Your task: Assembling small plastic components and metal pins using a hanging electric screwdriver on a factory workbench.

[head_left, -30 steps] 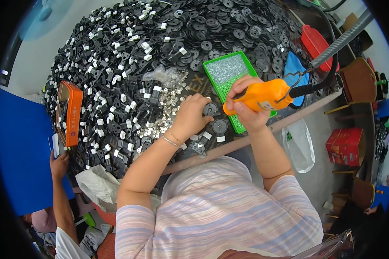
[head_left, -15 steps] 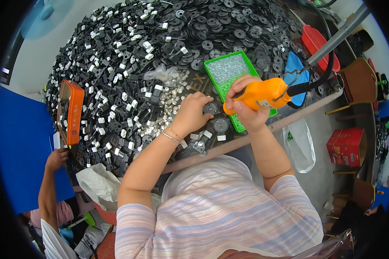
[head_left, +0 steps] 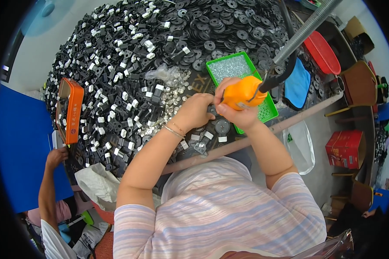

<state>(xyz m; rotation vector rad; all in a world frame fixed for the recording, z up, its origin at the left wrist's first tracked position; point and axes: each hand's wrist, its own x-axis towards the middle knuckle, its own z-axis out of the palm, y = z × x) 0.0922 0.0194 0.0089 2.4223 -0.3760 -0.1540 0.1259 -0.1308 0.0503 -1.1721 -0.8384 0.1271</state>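
Even indoor light, dark bent rim

Right: red carton [head_left: 341, 149] between 2 brown chairs [head_left: 359, 84]. Left: blue surface [head_left: 26, 151], crumpled white sack [head_left: 95, 183].

Smooth plastic, bright metal
Rounded orange hand tool [head_left: 242, 93] of smooth plastic, rectangular green tray [head_left: 270, 108] of glossy plastic; coiled grey spring [head_left: 307, 30] and small round silver pieces [head_left: 173, 102] of shiny metal; flat black discs [head_left: 220, 22], matt and plastic-looking.
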